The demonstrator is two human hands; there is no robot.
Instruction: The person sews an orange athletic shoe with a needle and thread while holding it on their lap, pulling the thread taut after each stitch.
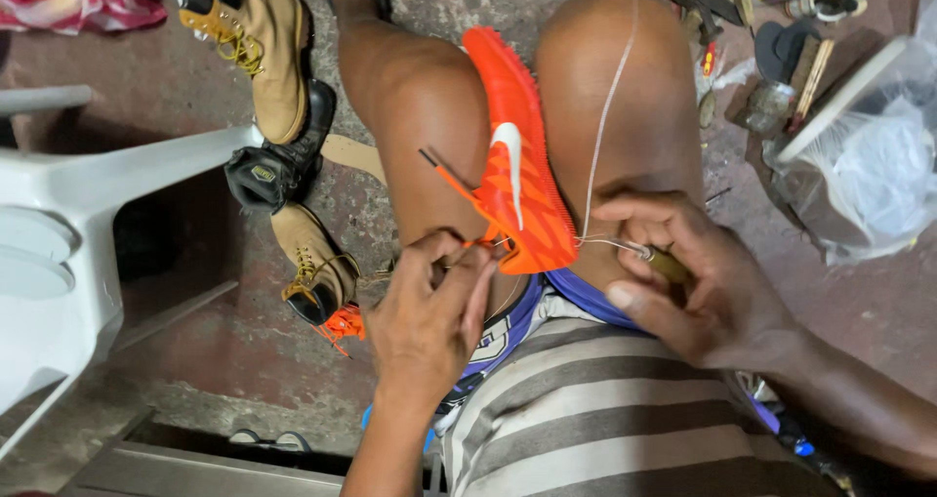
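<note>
Orange shoe clamped between the knees. Left hand pinches its edge; right hand has a tight grip on an awl trailing white thread. A clear plastic bag of pale stuff lies on the floor.

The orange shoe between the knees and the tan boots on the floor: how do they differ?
The orange shoe is slim, bright and low-cut; the tan boots are bulky and high-topped. The shoe is clamped between the knees, with the left hand and right hand at its end; the boots lie untouched on the floor. Both have laces.
</note>
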